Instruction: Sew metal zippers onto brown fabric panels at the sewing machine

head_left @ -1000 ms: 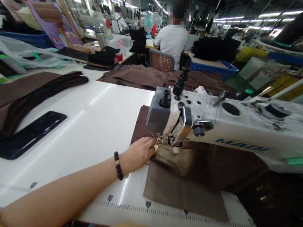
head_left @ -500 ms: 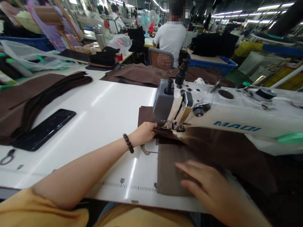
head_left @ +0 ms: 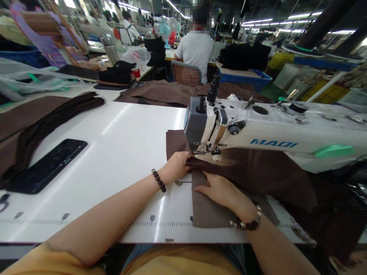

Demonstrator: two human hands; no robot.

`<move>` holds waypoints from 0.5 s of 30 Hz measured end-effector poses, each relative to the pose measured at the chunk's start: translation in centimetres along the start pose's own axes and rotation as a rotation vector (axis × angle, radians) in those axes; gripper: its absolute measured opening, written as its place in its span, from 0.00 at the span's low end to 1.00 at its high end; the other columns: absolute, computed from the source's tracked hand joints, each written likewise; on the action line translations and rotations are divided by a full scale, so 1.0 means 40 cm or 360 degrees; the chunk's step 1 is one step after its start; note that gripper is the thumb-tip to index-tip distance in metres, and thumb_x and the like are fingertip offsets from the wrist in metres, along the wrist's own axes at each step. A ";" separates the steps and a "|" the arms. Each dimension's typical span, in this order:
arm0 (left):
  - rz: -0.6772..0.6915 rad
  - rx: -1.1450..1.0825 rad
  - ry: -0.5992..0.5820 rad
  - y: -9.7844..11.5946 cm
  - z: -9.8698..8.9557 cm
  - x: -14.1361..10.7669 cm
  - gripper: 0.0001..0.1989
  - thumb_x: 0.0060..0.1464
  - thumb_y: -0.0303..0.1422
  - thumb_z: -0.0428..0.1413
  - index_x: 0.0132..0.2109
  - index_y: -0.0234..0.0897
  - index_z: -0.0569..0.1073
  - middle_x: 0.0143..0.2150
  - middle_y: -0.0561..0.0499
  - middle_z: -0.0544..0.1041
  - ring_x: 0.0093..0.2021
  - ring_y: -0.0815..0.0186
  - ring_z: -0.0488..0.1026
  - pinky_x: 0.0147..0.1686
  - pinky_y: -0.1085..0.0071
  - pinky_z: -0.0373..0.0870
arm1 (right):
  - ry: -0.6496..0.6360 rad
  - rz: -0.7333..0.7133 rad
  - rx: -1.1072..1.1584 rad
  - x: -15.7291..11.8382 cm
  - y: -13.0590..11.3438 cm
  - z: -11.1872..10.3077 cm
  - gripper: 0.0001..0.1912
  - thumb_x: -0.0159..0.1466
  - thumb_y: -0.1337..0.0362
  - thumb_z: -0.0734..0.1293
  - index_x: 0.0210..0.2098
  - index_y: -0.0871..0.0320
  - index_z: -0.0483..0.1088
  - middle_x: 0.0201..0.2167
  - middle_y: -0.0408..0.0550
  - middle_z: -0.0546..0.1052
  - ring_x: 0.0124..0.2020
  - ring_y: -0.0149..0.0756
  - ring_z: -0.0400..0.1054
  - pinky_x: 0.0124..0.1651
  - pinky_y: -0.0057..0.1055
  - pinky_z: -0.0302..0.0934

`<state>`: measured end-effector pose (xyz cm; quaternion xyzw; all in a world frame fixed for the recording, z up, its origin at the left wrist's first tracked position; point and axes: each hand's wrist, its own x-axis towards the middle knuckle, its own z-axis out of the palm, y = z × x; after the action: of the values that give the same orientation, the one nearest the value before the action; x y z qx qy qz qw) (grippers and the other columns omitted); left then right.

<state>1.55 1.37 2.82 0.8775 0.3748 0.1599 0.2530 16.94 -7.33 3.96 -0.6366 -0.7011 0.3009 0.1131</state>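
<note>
Brown fabric (head_left: 258, 168) lies under the head of a white sewing machine (head_left: 241, 130) and spreads to the right. Just left of the presser foot, my left hand (head_left: 180, 164) pinches the fabric's folded edge. My right hand (head_left: 219, 189) is below the needle area, on the brown fabric, with thumb and fingers apart; its fingertips reach beneath the fold, partly hidden. A lighter brown panel (head_left: 210, 214) lies flat under that hand, near the table's front edge.
A black phone (head_left: 47, 164) and a stack of brown pieces (head_left: 34, 118) lie on the white table (head_left: 123, 149) at the left. More brown cloth (head_left: 160, 91) lies behind. Beyond it, a person in a white shirt (head_left: 196, 49) sits by a chair (head_left: 186, 72).
My right hand has moved left and up to the fabric fold beside my left hand. My left hand keeps its pinch. The whole view has shifted slightly.
</note>
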 end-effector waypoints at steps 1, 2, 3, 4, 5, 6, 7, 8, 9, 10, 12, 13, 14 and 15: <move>0.0015 0.0047 -0.0003 0.002 0.004 0.000 0.07 0.45 0.22 0.58 0.35 0.31 0.71 0.33 0.50 0.74 0.36 0.64 0.72 0.36 0.75 0.67 | 0.0026 -0.0025 0.0019 0.002 0.004 0.003 0.33 0.56 0.59 0.66 0.58 0.58 0.55 0.54 0.53 0.64 0.56 0.42 0.57 0.60 0.38 0.49; 0.0026 0.0099 -0.0002 0.004 0.009 0.000 0.09 0.43 0.25 0.61 0.35 0.31 0.70 0.35 0.48 0.73 0.37 0.62 0.72 0.37 0.73 0.68 | 0.0048 -0.0056 0.0034 0.004 0.008 0.005 0.32 0.55 0.59 0.66 0.58 0.57 0.56 0.55 0.52 0.63 0.57 0.42 0.55 0.60 0.39 0.47; 0.0032 0.0154 0.0000 0.005 0.013 0.000 0.11 0.43 0.27 0.62 0.35 0.31 0.70 0.36 0.46 0.73 0.38 0.60 0.71 0.38 0.71 0.68 | 0.0063 -0.0085 0.0047 0.006 0.012 0.007 0.32 0.55 0.59 0.66 0.58 0.57 0.56 0.56 0.52 0.62 0.58 0.42 0.54 0.61 0.39 0.46; 0.0034 0.0209 0.0003 0.005 0.018 0.000 0.11 0.43 0.27 0.62 0.36 0.31 0.70 0.36 0.45 0.72 0.39 0.59 0.71 0.39 0.69 0.68 | 0.0071 -0.0099 0.0060 0.008 0.015 0.008 0.32 0.55 0.59 0.66 0.57 0.57 0.57 0.56 0.52 0.62 0.58 0.42 0.53 0.61 0.39 0.45; 0.0037 0.0259 0.0004 0.006 0.022 0.000 0.10 0.44 0.27 0.61 0.36 0.31 0.70 0.37 0.45 0.72 0.38 0.59 0.71 0.39 0.68 0.68 | 0.0071 -0.0100 0.0078 0.009 0.017 0.008 0.31 0.55 0.60 0.66 0.57 0.57 0.57 0.55 0.51 0.63 0.58 0.42 0.54 0.62 0.39 0.45; 0.0043 0.0302 0.0001 0.006 0.025 0.000 0.09 0.45 0.26 0.60 0.36 0.30 0.69 0.37 0.44 0.72 0.38 0.59 0.71 0.38 0.67 0.68 | 0.0062 -0.0091 0.0096 0.010 0.017 0.007 0.30 0.55 0.60 0.66 0.56 0.57 0.58 0.55 0.51 0.63 0.58 0.41 0.54 0.61 0.39 0.45; 0.0056 0.0337 -0.0007 0.007 0.028 -0.001 0.08 0.46 0.25 0.59 0.36 0.30 0.69 0.36 0.44 0.72 0.38 0.59 0.71 0.38 0.67 0.69 | 0.0048 -0.0074 0.0113 0.009 0.016 0.005 0.29 0.55 0.60 0.66 0.56 0.57 0.59 0.54 0.51 0.64 0.57 0.41 0.55 0.61 0.38 0.46; 0.0073 0.0363 -0.0017 0.009 0.029 -0.001 0.07 0.47 0.24 0.57 0.36 0.30 0.69 0.36 0.44 0.71 0.37 0.59 0.71 0.38 0.66 0.69 | 0.0032 -0.0049 0.0128 0.007 0.013 0.003 0.28 0.56 0.60 0.66 0.55 0.57 0.60 0.53 0.51 0.65 0.56 0.41 0.57 0.61 0.38 0.47; 0.0095 0.0380 -0.0027 0.011 0.030 -0.003 0.04 0.48 0.23 0.55 0.35 0.30 0.69 0.36 0.43 0.71 0.37 0.58 0.70 0.38 0.65 0.69 | 0.0009 -0.0021 0.0141 0.003 0.010 0.001 0.26 0.56 0.60 0.65 0.54 0.57 0.61 0.52 0.51 0.66 0.55 0.41 0.58 0.60 0.38 0.48; 0.0122 0.0387 -0.0035 0.014 0.030 -0.005 0.03 0.50 0.23 0.53 0.34 0.30 0.70 0.36 0.43 0.71 0.38 0.58 0.70 0.39 0.64 0.68 | -0.0015 0.0008 0.0149 -0.003 0.005 -0.001 0.24 0.56 0.59 0.65 0.52 0.58 0.63 0.51 0.51 0.67 0.54 0.41 0.59 0.58 0.38 0.50; 0.0184 0.0364 -0.0045 0.017 0.029 -0.009 0.06 0.53 0.21 0.49 0.32 0.30 0.70 0.36 0.42 0.71 0.38 0.58 0.69 0.41 0.62 0.68 | -0.0038 0.0064 0.0151 -0.020 -0.002 -0.006 0.21 0.57 0.58 0.64 0.49 0.59 0.65 0.45 0.52 0.71 0.49 0.41 0.63 0.54 0.38 0.54; 0.0217 0.0333 -0.0044 0.016 0.027 -0.011 0.06 0.53 0.21 0.49 0.32 0.30 0.70 0.36 0.42 0.72 0.39 0.58 0.69 0.42 0.61 0.67 | -0.0055 0.0074 0.0158 -0.029 -0.003 -0.008 0.22 0.58 0.58 0.63 0.50 0.58 0.65 0.41 0.51 0.72 0.45 0.40 0.65 0.51 0.37 0.57; 0.0245 0.0291 -0.0037 0.013 0.025 -0.012 0.06 0.52 0.21 0.49 0.32 0.30 0.70 0.36 0.43 0.72 0.39 0.59 0.69 0.42 0.61 0.67 | -0.0109 0.0055 0.0192 -0.037 -0.003 -0.010 0.23 0.58 0.58 0.63 0.52 0.57 0.63 0.37 0.49 0.73 0.41 0.38 0.67 0.46 0.34 0.59; 0.0266 0.0243 -0.0022 0.008 0.023 -0.013 0.06 0.51 0.20 0.50 0.33 0.30 0.70 0.36 0.44 0.73 0.39 0.59 0.70 0.43 0.62 0.67 | -0.0229 0.0016 0.0262 -0.043 0.000 -0.012 0.25 0.58 0.59 0.62 0.55 0.56 0.60 0.34 0.47 0.73 0.36 0.34 0.67 0.41 0.31 0.61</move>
<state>1.82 0.51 2.22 0.9235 0.3095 0.1455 0.1737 17.48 -8.84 4.74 -0.6055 -0.6770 0.4029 0.1129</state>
